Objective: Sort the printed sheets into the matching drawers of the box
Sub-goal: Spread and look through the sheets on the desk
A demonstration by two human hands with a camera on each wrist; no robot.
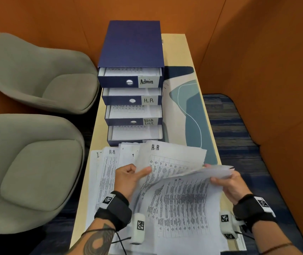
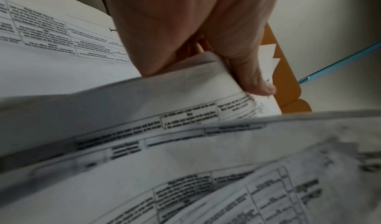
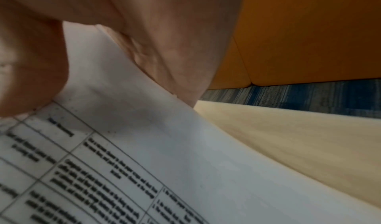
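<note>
1. White printed sheets lie in a loose pile [image 1: 180,208] on the near end of the pale surface [image 1: 189,57], straight in front of the person.
2. Both hands are on the top papers. The left hand [image 1: 128,178] pinches the left edge of a lifted sheet headed "H.R" [image 1: 167,159] between thumb and curled fingers. The right hand [image 1: 230,184] grips the right edge of a bent sheet [image 1: 218,171], fingers curled round it.
3. More sheets [image 1: 108,166] fan out to the left beneath, one also headed "H.R".
4. Directly beyond the pile, touching or just past its far edge, stands the blue drawer box [image 1: 132,43], its long axis running away from the person.
5. Its four drawers are pulled out like steps. The "H.R" drawer [image 1: 134,97] is second from the top, straight ahead and slightly left, so probably nearer the left hand.
</note>
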